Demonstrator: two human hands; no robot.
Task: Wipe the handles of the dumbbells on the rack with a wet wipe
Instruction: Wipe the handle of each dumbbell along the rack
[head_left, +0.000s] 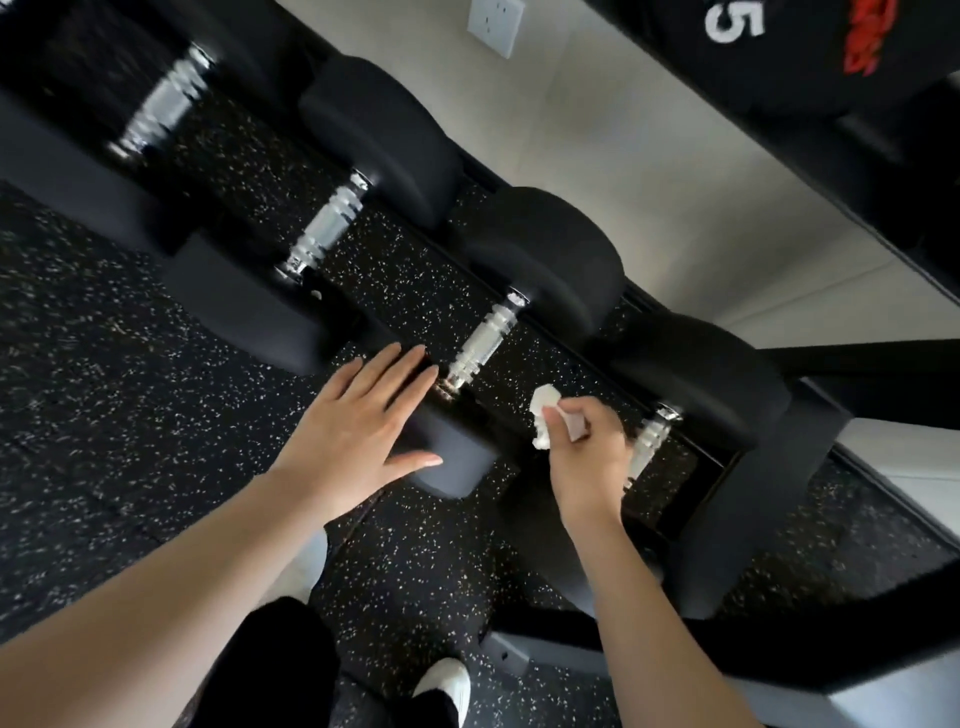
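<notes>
Hands at the dumbbell rack (779, 493).
I see the right hand (584, 462) pinching the wet wipe (544, 413); left hand (358, 441) flat, holding nothing.

Bright, even light; motion blur upper left, edges seemingly bowed.

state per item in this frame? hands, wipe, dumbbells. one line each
left hand: open and flat, laid over one dumbbell's near head
right hand: curled, pinching the wet wipe
wet wipe: crumpled, held off the handles, between two of them
dumbbells: four in view, all on the rack
far-right handle: partly hidden behind the right hand
</notes>
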